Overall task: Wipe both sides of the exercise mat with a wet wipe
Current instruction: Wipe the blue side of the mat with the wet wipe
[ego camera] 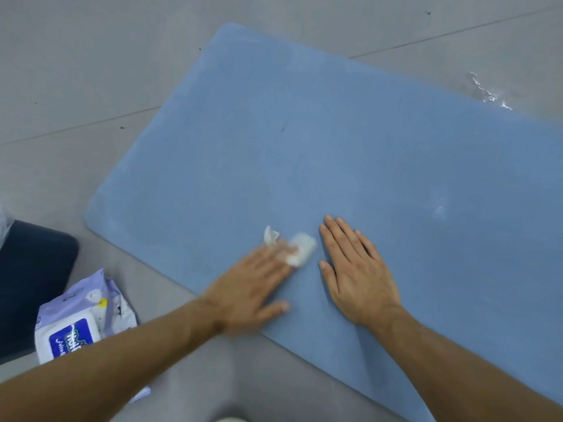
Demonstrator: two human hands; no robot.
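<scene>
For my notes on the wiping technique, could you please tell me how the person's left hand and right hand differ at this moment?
The left hand presses a crumpled white wet wipe under its fingers; the right hand touches no wipe. The left hand is motion-blurred; the right hand looks sharp. Both lie palm down on the flat blue exercise mat.

I recorded the pale blue rectangular foam mat [335, 147] as matt and finely textured, with faint chalky smears. The crumpled white wet wipe [300, 249] looked like soft, fibrous cloth. The grey tiled floor [91, 71] was smooth with a low sheen. The lilac wipes pack [91, 287] was crinkled glossy plastic film; its white lid [44, 342] appeared to be hard plastic.
</scene>
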